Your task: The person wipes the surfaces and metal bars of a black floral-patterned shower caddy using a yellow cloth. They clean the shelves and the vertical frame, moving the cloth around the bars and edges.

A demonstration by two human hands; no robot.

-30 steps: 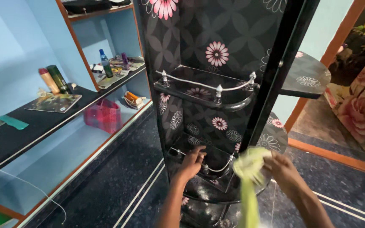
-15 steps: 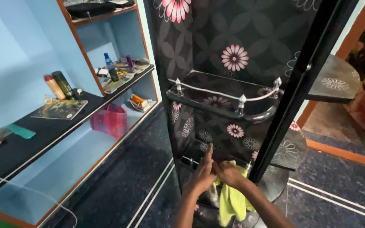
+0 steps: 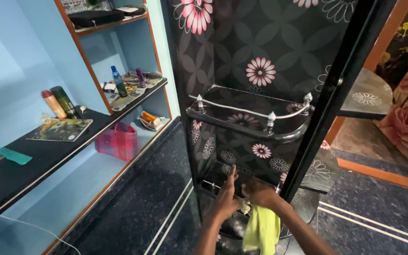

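The left hand (image 3: 226,196) lay flat, fingers extended and grasping nothing, against the lower shelf (image 3: 213,177) of a glossy black stand (image 3: 270,42) printed with pink and white flowers; the right hand (image 3: 259,192) clenched a soft yellow-green cloth (image 3: 260,229) hanging limp just below that shelf; a curved chrome rail (image 3: 251,112) edged the rounded upper shelf; a blue-capped bottle (image 3: 118,75) stood on the left wall shelf.

A black floral corner stand carries a curved upper shelf (image 3: 251,123) with a chrome rail, bare on top, and a lower shelf (image 3: 223,177) beneath it. On the left, a long dark wall shelf (image 3: 34,151) bears a flat printed board (image 3: 62,128), two upright bottles (image 3: 58,103) and a teal strip (image 3: 11,156). Farther along, a blue bottle (image 3: 117,81) stands among small clutter. Below, a red basket (image 3: 117,141) sits on the pale blue ledge (image 3: 72,189).
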